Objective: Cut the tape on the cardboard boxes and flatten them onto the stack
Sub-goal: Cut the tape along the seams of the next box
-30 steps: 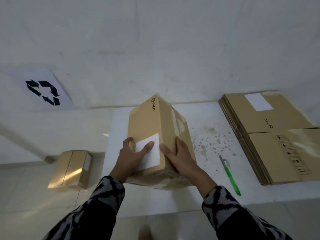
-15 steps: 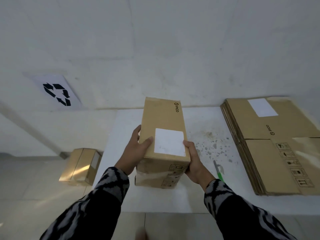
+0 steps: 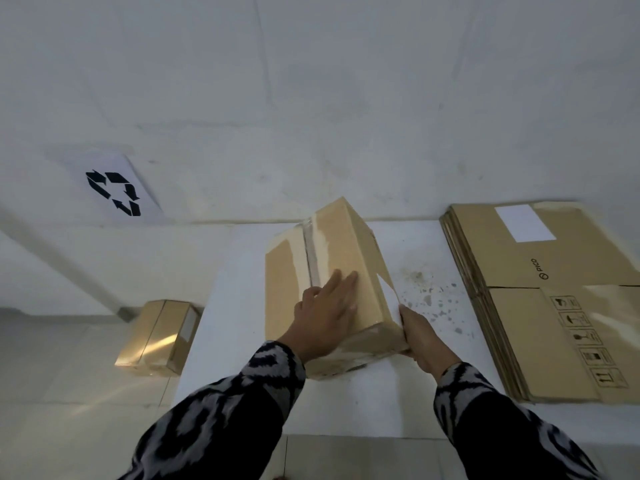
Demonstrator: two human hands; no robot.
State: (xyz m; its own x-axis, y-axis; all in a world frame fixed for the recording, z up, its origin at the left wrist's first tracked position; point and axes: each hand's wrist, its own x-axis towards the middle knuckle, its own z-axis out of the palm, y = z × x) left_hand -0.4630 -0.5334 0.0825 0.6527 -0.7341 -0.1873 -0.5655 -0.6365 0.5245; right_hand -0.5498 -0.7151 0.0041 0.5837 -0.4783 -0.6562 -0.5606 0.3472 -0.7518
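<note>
Tan box (image 3: 346, 265) w/ clear tape (image 3: 313, 258); black-grey patterned sleeves (image 3: 221, 424); white table (image 3: 225, 323).

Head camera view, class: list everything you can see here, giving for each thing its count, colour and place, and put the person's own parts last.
Taped brown cardboard box: one, brown, middle of the white sheet, tape seam up.
White sheet: one, white, on the floor under the box.
Stack of flattened brown cardboard boxes: one stack, brown, right.
Small brown cardboard box: one, brown, on the floor, left.
Paper with black recycling symbol: one, white, far left.
Left hand: flat on the box top.
Right hand: grips the box's near right corner.
</note>
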